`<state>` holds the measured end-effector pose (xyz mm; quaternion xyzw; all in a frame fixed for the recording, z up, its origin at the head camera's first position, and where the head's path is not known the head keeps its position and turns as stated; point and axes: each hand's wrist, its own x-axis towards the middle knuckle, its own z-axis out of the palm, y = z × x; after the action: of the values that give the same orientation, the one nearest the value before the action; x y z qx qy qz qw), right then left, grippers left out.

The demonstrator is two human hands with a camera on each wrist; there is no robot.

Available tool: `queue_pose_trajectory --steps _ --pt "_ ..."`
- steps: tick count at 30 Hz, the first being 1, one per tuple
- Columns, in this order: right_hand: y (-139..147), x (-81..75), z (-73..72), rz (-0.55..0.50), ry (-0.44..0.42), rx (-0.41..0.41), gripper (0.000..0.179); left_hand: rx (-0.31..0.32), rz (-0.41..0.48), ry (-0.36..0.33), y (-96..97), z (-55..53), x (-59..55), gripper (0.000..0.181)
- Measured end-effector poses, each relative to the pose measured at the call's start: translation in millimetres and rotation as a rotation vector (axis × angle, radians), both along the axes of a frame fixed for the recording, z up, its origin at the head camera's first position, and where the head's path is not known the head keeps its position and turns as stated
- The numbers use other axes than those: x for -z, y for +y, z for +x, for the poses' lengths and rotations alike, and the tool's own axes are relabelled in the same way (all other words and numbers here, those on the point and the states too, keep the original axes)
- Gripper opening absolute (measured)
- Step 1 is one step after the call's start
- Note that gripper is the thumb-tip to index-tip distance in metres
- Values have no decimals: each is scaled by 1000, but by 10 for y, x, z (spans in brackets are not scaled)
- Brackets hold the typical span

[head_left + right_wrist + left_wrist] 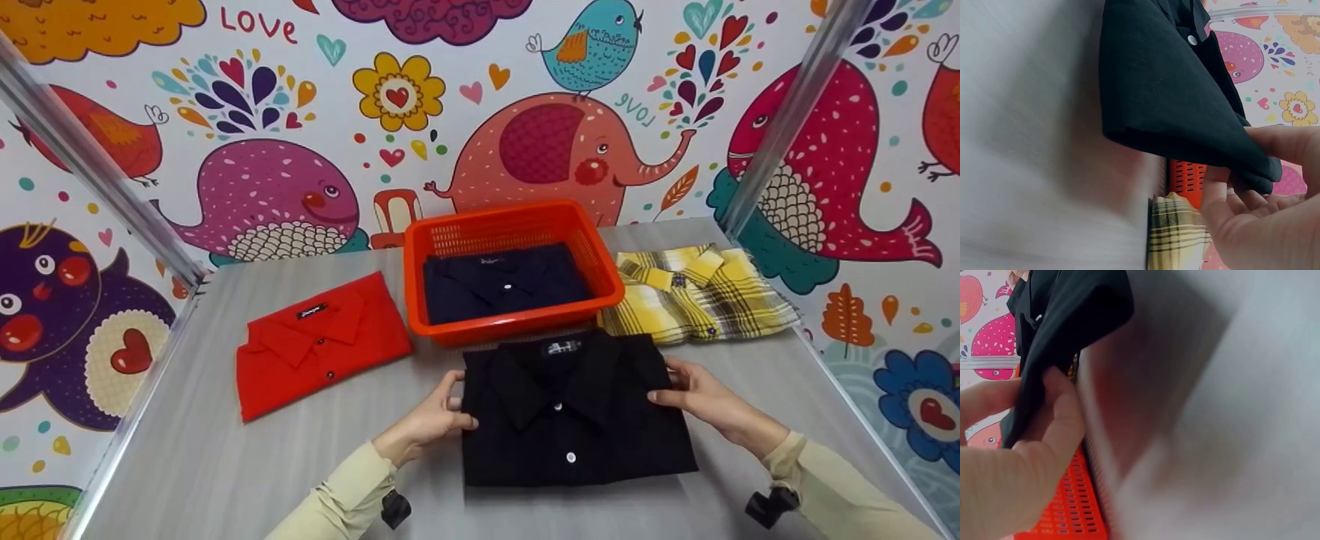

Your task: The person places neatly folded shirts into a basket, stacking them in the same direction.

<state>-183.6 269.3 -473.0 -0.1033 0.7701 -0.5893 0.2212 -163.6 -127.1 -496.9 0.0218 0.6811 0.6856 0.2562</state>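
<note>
A folded black shirt (pixel 517 450) with white buttons and a collar is held up by both hands in front of the basket. My left hand (pixel 429 421) pinches its left edge, thumb on the front and fingers behind, as the left wrist view also shows around the black cloth (pixel 1044 343). On the opposite edge my right hand (pixel 709 401) grips in the same way; in the right wrist view its thumb and fingers close on the shirt's side (pixel 1174 101). A shadowed gap shows between the shirt's lower edge and the table in both wrist views.
Behind the shirt stands an orange plastic basket (pixel 514 324) with a folded navy shirt (pixel 480 289) inside. A folded red shirt (pixel 360 337) lies to its left, a folded yellow plaid shirt (pixel 697 300) to its right. All are on a grey table (pixel 187 465) against patterned walls.
</note>
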Motion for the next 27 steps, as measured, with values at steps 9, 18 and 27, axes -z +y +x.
queue_pose_trajectory --steps 9,18,27 --pt "-49 -104 -18 50 51 8 75 -6 105 -15 -80 25 -68 75" --pt "-97 -165 -49 76 97 40 74 -1 91 10 -134 -16 -154 73" --pt "-116 -177 -113 13 118 40 69 -11 61 70 -135 -87 -197 69"
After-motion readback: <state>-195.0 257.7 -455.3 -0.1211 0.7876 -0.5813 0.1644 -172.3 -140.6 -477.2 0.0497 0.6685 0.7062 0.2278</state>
